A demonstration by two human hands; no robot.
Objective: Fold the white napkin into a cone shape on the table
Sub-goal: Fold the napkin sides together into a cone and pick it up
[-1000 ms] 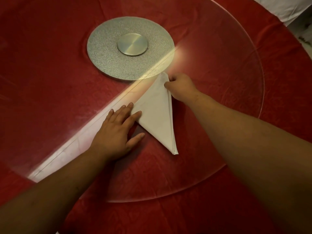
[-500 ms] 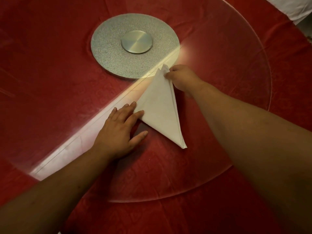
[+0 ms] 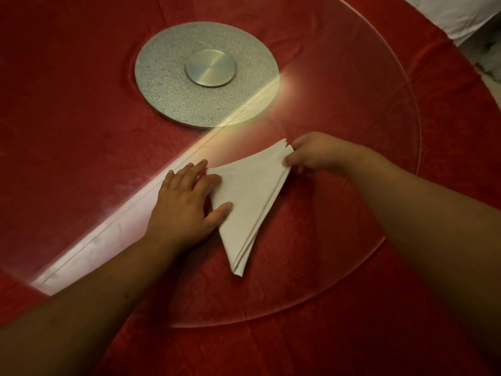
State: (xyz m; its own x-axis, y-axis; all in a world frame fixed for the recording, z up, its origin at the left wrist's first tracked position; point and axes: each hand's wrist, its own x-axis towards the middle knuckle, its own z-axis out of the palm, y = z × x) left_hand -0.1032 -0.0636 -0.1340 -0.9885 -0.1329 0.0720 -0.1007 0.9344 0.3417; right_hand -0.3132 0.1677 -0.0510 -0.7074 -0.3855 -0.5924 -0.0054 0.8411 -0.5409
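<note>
The napkin lies folded on the tabletop, long axis running toward its near point. The right hand pinches the far corner; the left hand, released and flat, pins the left edge.

A red-clothed table carries a round glass turntable, on which the folded white napkin lies.
</note>
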